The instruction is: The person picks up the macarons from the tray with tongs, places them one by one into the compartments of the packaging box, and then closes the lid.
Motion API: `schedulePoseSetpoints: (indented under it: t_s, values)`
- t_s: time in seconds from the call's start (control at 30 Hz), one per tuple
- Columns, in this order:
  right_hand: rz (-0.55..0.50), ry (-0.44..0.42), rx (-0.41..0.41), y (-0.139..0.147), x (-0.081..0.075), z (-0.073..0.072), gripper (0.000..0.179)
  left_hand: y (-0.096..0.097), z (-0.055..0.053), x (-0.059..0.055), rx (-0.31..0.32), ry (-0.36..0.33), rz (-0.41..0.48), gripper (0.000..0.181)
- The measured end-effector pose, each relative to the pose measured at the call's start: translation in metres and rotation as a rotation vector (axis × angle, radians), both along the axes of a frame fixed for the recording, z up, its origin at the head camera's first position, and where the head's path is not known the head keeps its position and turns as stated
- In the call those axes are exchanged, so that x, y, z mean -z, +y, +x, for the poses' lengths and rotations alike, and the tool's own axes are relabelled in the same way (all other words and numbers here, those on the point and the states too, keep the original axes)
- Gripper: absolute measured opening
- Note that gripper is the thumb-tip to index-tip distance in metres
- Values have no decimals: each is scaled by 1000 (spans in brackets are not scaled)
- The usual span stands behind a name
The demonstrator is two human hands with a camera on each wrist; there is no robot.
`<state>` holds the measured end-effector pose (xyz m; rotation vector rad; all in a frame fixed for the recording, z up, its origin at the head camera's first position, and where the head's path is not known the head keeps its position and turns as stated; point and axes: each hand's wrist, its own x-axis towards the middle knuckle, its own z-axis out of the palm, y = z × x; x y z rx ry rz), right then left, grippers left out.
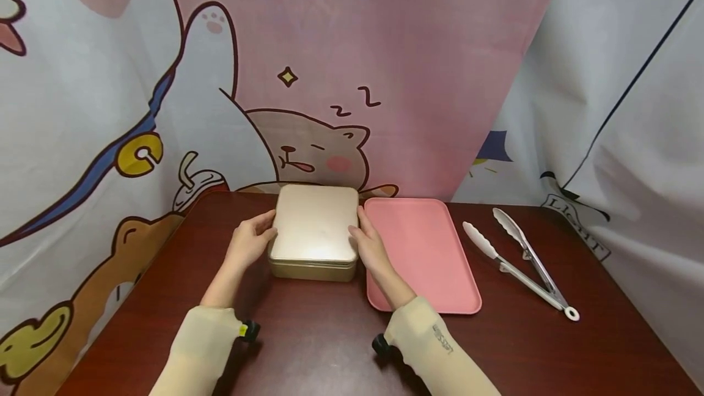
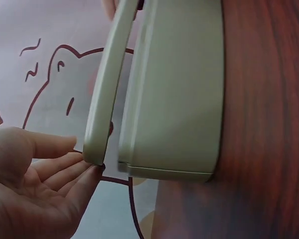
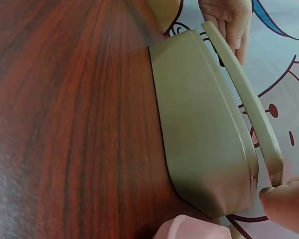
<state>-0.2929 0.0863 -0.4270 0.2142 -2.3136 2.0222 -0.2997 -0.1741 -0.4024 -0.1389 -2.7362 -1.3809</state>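
A pale gold tin box (image 1: 313,272) stands on the table, and its flat square lid (image 1: 316,225) is raised off it. My left hand (image 1: 250,240) grips the lid's left edge between thumb and fingers. At the opposite edge, my right hand (image 1: 371,246) holds it the same way. Both wrist views show a gap between the lid (image 2: 107,94) and the box (image 2: 179,89), with the lid tilted over the rim. The box's inside is hidden under the lid.
A pink tray (image 1: 423,255) lies right of the box, partly under my right forearm. Farther right are white-tipped metal tongs (image 1: 528,267), spread apart. A printed cartoon cloth (image 1: 418,78) hangs behind the dark wooden table (image 1: 313,341).
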Motion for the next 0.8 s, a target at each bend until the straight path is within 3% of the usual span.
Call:
schedulePoseSetpoints:
  t_s: [0.27, 0.8]
  values:
    - [191, 3, 12, 2, 9, -3, 65, -2, -6, 15, -5, -4, -87, 48]
    - [354, 39, -9, 10, 13, -1, 62, -2, -6, 20, 13, -22, -112, 48]
